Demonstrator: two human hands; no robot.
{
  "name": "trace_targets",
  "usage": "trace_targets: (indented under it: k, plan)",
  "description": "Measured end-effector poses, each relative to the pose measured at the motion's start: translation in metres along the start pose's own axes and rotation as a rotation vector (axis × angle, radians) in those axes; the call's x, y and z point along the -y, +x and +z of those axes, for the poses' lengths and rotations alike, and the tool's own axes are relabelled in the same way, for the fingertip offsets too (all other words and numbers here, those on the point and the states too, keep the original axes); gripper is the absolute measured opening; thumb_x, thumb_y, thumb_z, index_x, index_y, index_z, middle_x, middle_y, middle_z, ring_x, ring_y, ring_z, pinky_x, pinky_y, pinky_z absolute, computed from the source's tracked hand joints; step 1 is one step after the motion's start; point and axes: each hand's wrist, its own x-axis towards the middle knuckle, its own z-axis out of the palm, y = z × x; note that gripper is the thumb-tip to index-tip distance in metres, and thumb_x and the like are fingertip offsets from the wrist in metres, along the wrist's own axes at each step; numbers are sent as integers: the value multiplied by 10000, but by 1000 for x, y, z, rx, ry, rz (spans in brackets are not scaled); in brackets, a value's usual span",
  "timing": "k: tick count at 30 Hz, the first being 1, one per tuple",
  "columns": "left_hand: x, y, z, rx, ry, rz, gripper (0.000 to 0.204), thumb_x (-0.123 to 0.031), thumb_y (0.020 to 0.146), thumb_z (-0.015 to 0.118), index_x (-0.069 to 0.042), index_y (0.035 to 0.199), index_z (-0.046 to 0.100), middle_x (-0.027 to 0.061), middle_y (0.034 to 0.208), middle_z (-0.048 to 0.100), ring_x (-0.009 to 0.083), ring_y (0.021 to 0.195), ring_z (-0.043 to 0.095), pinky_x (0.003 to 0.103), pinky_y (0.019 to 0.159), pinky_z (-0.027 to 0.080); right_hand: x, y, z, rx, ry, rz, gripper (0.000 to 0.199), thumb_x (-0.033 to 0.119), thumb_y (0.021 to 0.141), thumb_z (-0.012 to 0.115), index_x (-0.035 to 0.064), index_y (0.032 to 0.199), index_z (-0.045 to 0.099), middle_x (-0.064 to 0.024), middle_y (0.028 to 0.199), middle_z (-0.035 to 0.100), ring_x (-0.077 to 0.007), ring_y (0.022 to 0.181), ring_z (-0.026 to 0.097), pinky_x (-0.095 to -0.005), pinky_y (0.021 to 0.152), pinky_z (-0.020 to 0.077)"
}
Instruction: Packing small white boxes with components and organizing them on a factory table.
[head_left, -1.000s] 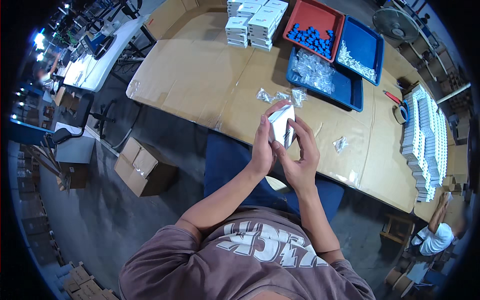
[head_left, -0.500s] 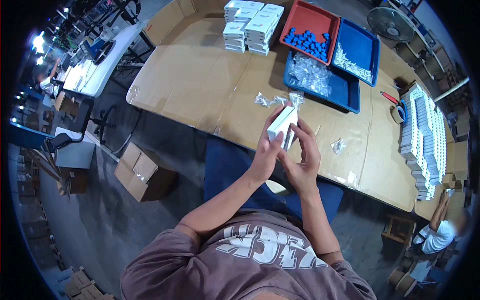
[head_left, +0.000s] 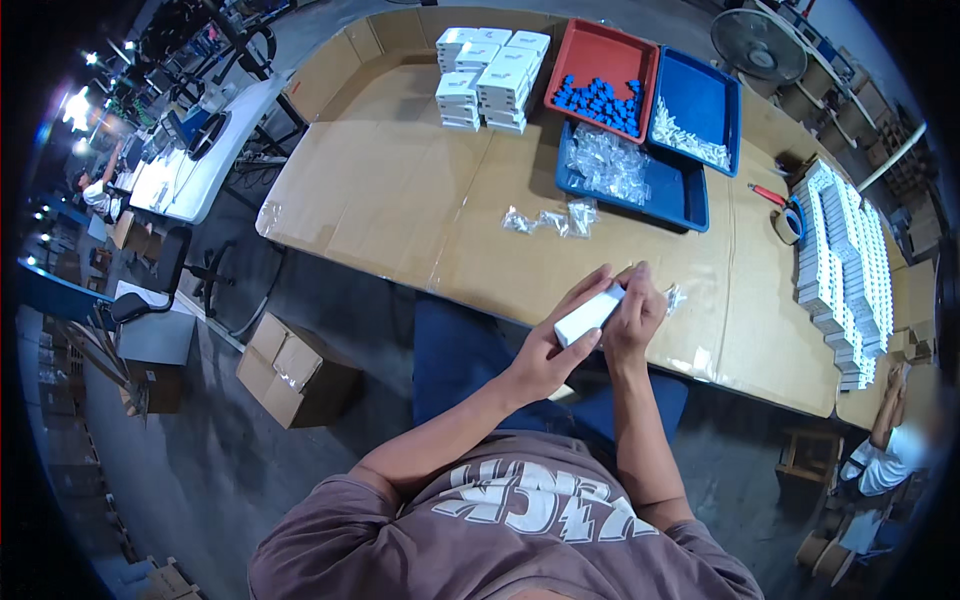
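One small white box (head_left: 588, 317) is up in the hands, right by the near edge of the cardboard-covered surface (head_left: 370, 190). The left hand (head_left: 546, 358) grips it, thumb on the near side, fingers round the far side. Half a second ago it was tipped more steeply; now it slants toward the right, a long pale face turned up, and the right hand (head_left: 637, 318) has shifted to its upper right end. Those fingers are curled in close there, though from where I stand I can't tell what, if anything, they pinch. My reading is that the left does the holding, leaving the right free to work at that end. A clear packet (head_left: 677, 297) shows just beyond the right hand; more clear packets (head_left: 552, 222) lie farther up.
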Motion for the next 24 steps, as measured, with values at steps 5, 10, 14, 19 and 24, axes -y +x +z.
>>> trace_targets:
  k: [5,10,14,19,24]
  plan:
    - [-1,3,1,-8,-2,-5,553,-133,1051,584,-24,1572,432,110,1626,362,200,1492,371,342,1182,354,8,3,4,-116,16,-34,519,229,1133,443,-18,692,562,-15,609,510,-72,571,412,-294,527,323]
    - [14,-8,-6,-221,55,-167,365,-158,998,739,48,1277,628,36,1148,695,92,1017,644,252,905,528,4,10,-4,-203,-60,21,559,349,1140,460,11,700,529,30,615,470,-50,595,405,-287,533,316]
    - [15,-14,-11,-296,179,-166,309,-159,1003,732,49,1219,654,29,1085,709,65,938,636,229,827,527,7,3,0,-74,-9,151,505,311,1135,485,16,726,513,31,646,457,-51,642,392,-280,545,306]
    - [14,-21,-9,-217,215,-161,252,-142,1017,709,42,1181,659,9,989,671,55,890,600,223,789,495,-7,-7,-3,-46,-91,27,459,262,1123,513,0,746,507,31,637,429,-53,629,397,-288,540,295]
    - [16,-17,-16,-229,199,-72,245,-156,1014,710,35,1157,655,42,1041,663,84,932,610,262,835,523,2,-5,-1,23,-22,11,377,224,1120,510,6,816,558,10,702,501,-58,670,435,-273,580,350]
